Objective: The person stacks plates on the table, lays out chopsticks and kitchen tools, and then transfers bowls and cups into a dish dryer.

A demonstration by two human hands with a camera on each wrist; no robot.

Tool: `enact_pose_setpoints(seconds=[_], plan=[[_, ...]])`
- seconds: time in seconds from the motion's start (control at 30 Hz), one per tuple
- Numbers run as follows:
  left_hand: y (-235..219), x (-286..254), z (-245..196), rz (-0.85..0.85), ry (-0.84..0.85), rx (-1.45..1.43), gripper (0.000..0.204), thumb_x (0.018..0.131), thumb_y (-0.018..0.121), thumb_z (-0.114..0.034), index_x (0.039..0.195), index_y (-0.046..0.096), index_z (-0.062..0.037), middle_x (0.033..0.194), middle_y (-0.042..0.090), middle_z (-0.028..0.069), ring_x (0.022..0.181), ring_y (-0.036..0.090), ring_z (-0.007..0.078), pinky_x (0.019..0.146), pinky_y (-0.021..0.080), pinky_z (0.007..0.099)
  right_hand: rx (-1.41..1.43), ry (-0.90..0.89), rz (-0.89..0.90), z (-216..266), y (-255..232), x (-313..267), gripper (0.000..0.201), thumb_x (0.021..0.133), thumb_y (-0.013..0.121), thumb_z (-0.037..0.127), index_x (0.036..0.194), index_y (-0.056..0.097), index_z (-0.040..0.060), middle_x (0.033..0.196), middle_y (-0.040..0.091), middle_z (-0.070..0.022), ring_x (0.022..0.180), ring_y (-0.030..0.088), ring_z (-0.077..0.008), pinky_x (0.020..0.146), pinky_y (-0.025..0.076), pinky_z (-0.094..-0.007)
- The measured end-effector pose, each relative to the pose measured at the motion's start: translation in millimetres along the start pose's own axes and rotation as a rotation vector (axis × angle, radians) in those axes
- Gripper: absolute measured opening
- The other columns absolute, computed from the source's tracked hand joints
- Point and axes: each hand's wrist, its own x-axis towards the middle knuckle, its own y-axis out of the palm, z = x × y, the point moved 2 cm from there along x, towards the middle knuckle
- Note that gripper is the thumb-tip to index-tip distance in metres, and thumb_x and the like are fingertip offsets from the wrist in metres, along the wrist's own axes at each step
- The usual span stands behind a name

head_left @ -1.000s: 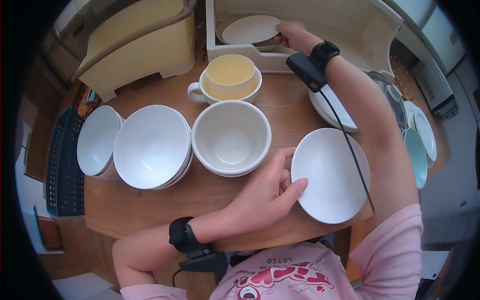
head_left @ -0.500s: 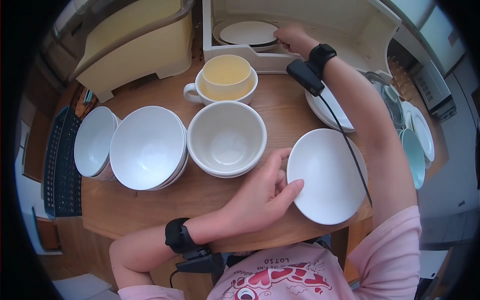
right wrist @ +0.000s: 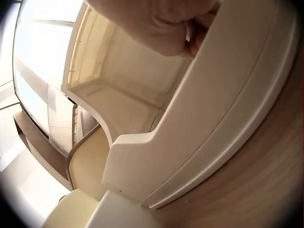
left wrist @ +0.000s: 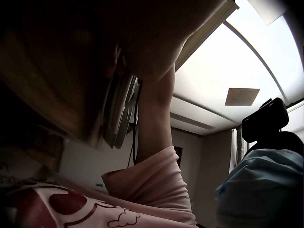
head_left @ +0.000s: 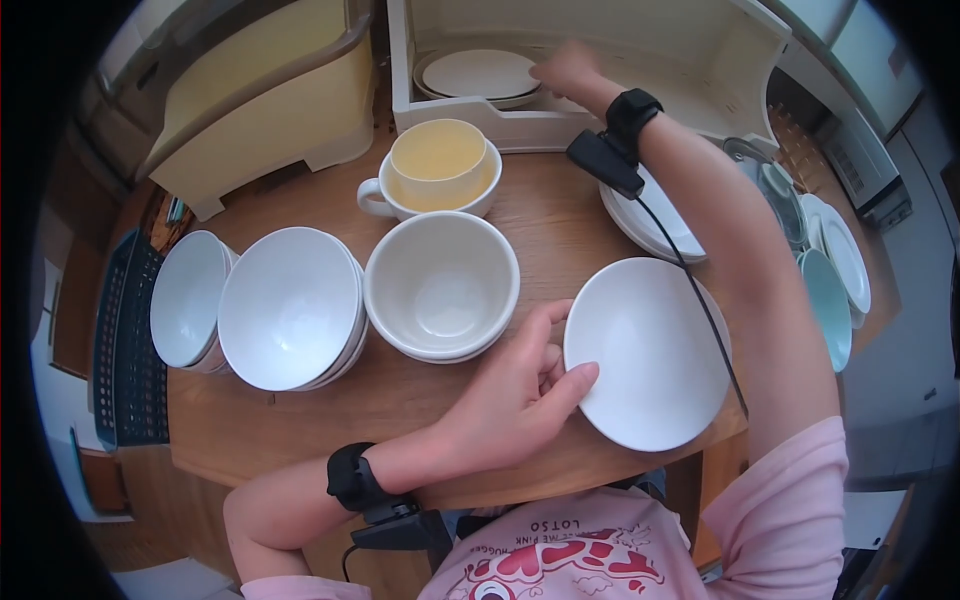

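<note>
In the head view my left hand (head_left: 510, 400) holds a shallow white bowl (head_left: 648, 355) by its left edge, thumb over the rim and the other fingers partly hidden. Far ahead, my right hand (head_left: 575, 75), slightly blurred, pinches the right rim of a white plate (head_left: 480, 75). That plate lies on another dish inside a cream rack (head_left: 720, 90). From the right wrist, the hand (right wrist: 161, 23) reaches behind the rack's front wall (right wrist: 204, 114), which hides its fingertips. The left wrist view is dark and hides the bowl.
Stacked white bowls (head_left: 290, 308) line the left, beside a deep bowl (head_left: 442, 285). Behind it, a yellow bowl (head_left: 438, 160) sits in a white mug (head_left: 375, 197). White plates (head_left: 655, 215) lie under the right forearm; a cable (head_left: 705, 305) crosses the shallow bowl. A blue basket (head_left: 130, 340) stands far left.
The head view has shifted a little, moving everything slightly left and down in it. Both hands keep their places at the bowl and the plate; the plate now looks flatter on the dish below.
</note>
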Motion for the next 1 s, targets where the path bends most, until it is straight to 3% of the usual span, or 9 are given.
enact_pose_setpoints(seconds=[0.13, 0.2, 0.3, 0.4, 0.43, 0.5, 0.57, 0.7, 1.0], plan=[[-2.4, -0.6, -2.1, 0.022, -0.06, 0.058, 0.05, 0.095, 0.052, -0.013, 0.134, 0.027, 0.008, 0.073, 0.057, 0.0039, 0.065, 0.051, 0.0057, 0.059, 0.04, 0.0215, 0.121, -0.18, 0.016, 11.0, -36.4, -22.0, 0.028, 0.074, 0.065, 0.028, 0.076, 0.071, 0.0007, 0.073, 0.069, -0.0142, 0.072, 0.069, -0.024, 0.065, 0.054, -0.0336], [-0.6, -1.5, -6.7, 0.033, -0.086, 0.047, 0.051, 0.095, 0.052, -0.013, 0.135, 0.026, 0.0077, 0.075, 0.058, 0.0047, 0.067, 0.053, 0.0062, 0.061, 0.042, 0.0213, 0.128, -0.351, -0.047, 10.7, -44.0, -28.9, 0.026, 0.083, 0.065, 0.025, 0.085, 0.07, -0.0004, 0.066, 0.064, -0.0062, 0.058, 0.062, -0.0187, 0.052, 0.049, -0.0317], [1.4, -2.3, -9.5, 0.014, -0.132, -0.038, 0.05, 0.095, 0.051, -0.012, 0.134, 0.025, 0.0072, 0.078, 0.061, 0.0066, 0.071, 0.057, 0.0078, 0.064, 0.046, 0.0218, 0.236, -0.512, 0.068, 25.1, -89.7, -104.0, 0.025, 0.085, 0.064, 0.023, 0.08, 0.069, -0.001, 0.061, 0.059, -0.0018, 0.049, 0.054, -0.0129, 0.045, 0.042, -0.0266], [1.5, -2.3, -4.2, -0.019, -0.108, -0.017, 0.048, 0.096, 0.05, -0.015, 0.135, 0.027, 0.0014, 0.078, 0.061, 0.0022, 0.062, 0.054, 0.004, 0.053, 0.044, 0.0183, 0.005, -0.638, 0.174, 17.1, -114.3, -146.0, 0.031, 0.081, 0.067, 0.031, 0.079, 0.065, -0.0003, 0.062, 0.062, -0.0057, 0.055, 0.061, -0.017, 0.052, 0.048, -0.0296], [1.1, -2.1, -3.1, -0.031, -0.106, -0.004, 0.047, 0.096, 0.049, -0.014, 0.135, 0.027, 0.0013, 0.078, 0.061, 0.0024, 0.061, 0.054, 0.0042, 0.053, 0.044, 0.0182, 0.004, -0.631, 0.171, 14.1, -122.3, -159.0, 0.031, 0.081, 0.067, 0.031, 0.079, 0.065, -0.0003, 0.062, 0.062, -0.0057, 0.055, 0.061, -0.017, 0.052, 0.048, -0.0296], [1.1, -2.1, -2.8, -0.039, -0.104, 0.011, 0.046, 0.096, 0.048, -0.013, 0.134, 0.027, 0.0012, 0.077, 0.061, 0.0026, 0.06, 0.054, 0.0044, 0.053, 0.044, 0.0181, -0.137, -0.488, 0.44, 4.4, -128.8, -182.0, 0.026, 0.083, 0.066, 0.026, 0.084, 0.065, 0.0, 0.065, 0.063, -0.0079, 0.059, 0.061, -0.0187, 0.053, 0.047, -0.0317], [0.7, -2.2, -3.9, -0.056, -0.102, 0.016, 0.043, 0.094, 0.046, -0.009, 0.13, 0.027, 0.0062, 0.077, 0.062, 0.0083, 0.063, 0.058, 0.0093, 0.057, 0.047, 0.022, -0.176, -0.507, 0.501, -13.2, -131.2, -198.8, 0.025, 0.083, 0.066, 0.025, 0.085, 0.065, -0.0001, 0.067, 0.064, -0.0092, 0.06, 0.061, -0.02, 0.055, 0.047, -0.0325], [0.9, -2.2, -1.8, -0.06, -0.066, 0.012, 0.043, 0.095, 0.046, -0.009, 0.13, 0.026, 0.0056, 0.075, 0.061, 0.0077, 0.061, 0.057, 0.0086, 0.056, 0.046, 0.0212, -0.195, -0.47, 0.705, -34.6, -131.3, -213.8, 0.025, 0.082, 0.067, 0.024, 0.087, 0.066, -0.0003, 0.074, 0.066, -0.0126, 0.065, 0.062, -0.0235, 0.06, 0.048, -0.0339], [2.4, -2.9, -1.9, -0.064, -0.015, 0.004, 0.041, 0.097, 0.044, -0.012, 0.13, 0.025, 0.004, 0.076, 0.06, 0.0059, 0.06, 0.055, 0.0071, 0.055, 0.044, 0.0201, 0.205, -0.301, 0.91, -55.3, -125.3, -211.4, 0.017, 0.089, 0.062, 0.016, 0.083, 0.062, -0.0001, 0.063, 0.057, 0.002, 0.052, 0.05, -0.0044, 0.047, 0.039, -0.021]])
